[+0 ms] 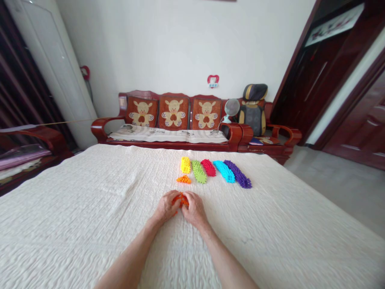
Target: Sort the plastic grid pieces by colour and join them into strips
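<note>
My left hand [166, 206] and my right hand [194, 208] meet in the middle of the cream quilt [75, 208], both closed around small orange plastic pieces [179, 199] held between the fingers. Beyond them lies a small orange pile [183, 180]. Behind it, side by side, lie rows of linked plastic pieces: yellow [185, 164], green [199, 171], red [208, 167], cyan [224, 171] and purple [238, 174].
A red wooden sofa [171, 138] with bear cushions stands against the far wall. A massage cushion [254, 108] sits on a chair to its right. Dark wooden doors [345, 88] are at right, and another wooden seat [27, 148] at left.
</note>
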Tool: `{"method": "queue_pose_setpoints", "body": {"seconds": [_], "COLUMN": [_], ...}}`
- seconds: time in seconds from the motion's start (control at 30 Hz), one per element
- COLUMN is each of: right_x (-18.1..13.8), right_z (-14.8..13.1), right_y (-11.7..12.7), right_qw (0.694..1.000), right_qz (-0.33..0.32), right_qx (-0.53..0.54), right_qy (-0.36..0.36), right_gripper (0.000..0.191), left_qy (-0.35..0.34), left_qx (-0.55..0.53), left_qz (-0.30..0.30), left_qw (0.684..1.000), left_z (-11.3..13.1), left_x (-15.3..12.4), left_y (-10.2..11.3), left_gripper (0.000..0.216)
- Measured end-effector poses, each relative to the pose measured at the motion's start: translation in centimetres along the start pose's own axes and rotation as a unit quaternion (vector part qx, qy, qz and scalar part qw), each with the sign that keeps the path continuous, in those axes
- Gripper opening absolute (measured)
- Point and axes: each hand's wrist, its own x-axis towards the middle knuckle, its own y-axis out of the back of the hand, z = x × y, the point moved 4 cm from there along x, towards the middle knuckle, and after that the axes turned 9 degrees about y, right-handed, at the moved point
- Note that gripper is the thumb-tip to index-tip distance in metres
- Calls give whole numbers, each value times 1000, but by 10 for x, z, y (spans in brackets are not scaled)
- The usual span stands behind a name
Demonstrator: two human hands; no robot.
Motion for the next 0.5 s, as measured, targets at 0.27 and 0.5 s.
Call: {"method": "queue_pose_setpoints", "body": {"seconds": [0.27, 0.5], "right_x": [1, 0], "right_z": [13, 25], "right_y": [-3, 7], "right_qw": [997, 980], "right_qz": [45, 112], "right_qx": [54, 89], "right_qy": [-23, -139], "right_gripper": [35, 45], "left_qy": [188, 195], "left_qx": [-84, -66], "left_qz": [124, 122], "left_qw": [971, 971], "left_z": [-25, -28], "left_x": [5, 7], "left_y": [15, 12], "left_gripper": [36, 31]}}
